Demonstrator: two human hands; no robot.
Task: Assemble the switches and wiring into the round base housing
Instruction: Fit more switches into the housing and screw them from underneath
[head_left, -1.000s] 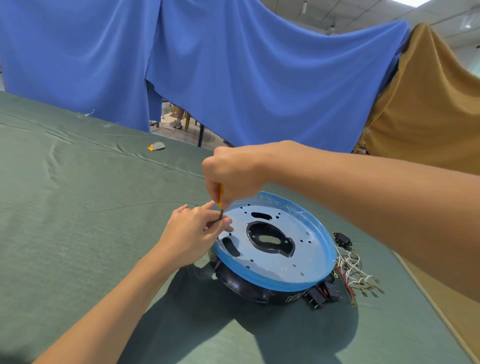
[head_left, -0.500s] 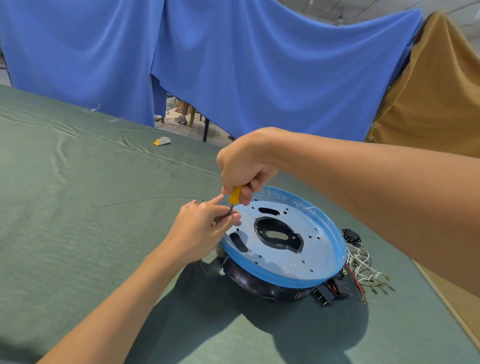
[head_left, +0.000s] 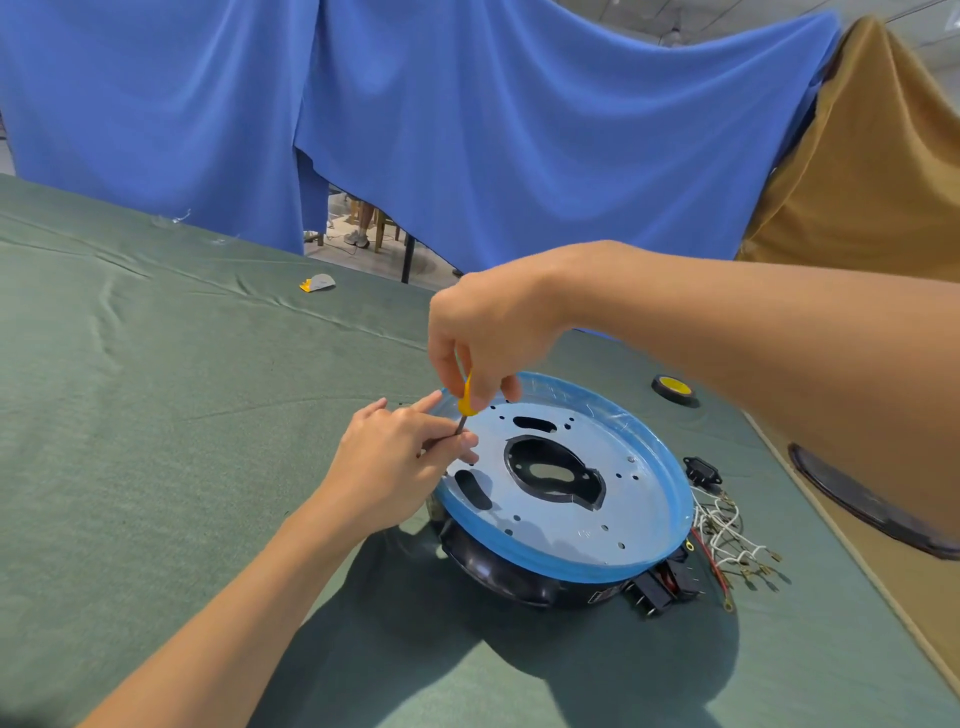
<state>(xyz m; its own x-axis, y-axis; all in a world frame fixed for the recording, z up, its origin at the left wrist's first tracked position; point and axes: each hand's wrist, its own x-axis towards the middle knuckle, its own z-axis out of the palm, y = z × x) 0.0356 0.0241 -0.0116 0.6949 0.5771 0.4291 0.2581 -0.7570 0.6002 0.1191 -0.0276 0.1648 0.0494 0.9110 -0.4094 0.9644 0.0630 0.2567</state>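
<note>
Two hands are working over the round base (head_left: 561, 519), which is sitting by the right edge of the table (head_left: 156, 415). Right hand (head_left: 493, 332) is pinching a yellow screwdriver (head_left: 467, 402); left hand (head_left: 395, 462) is pinching its shaft.

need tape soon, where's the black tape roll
Head view, right side: the tape roll lies on the green cloth just beyond the round base housing.
</note>
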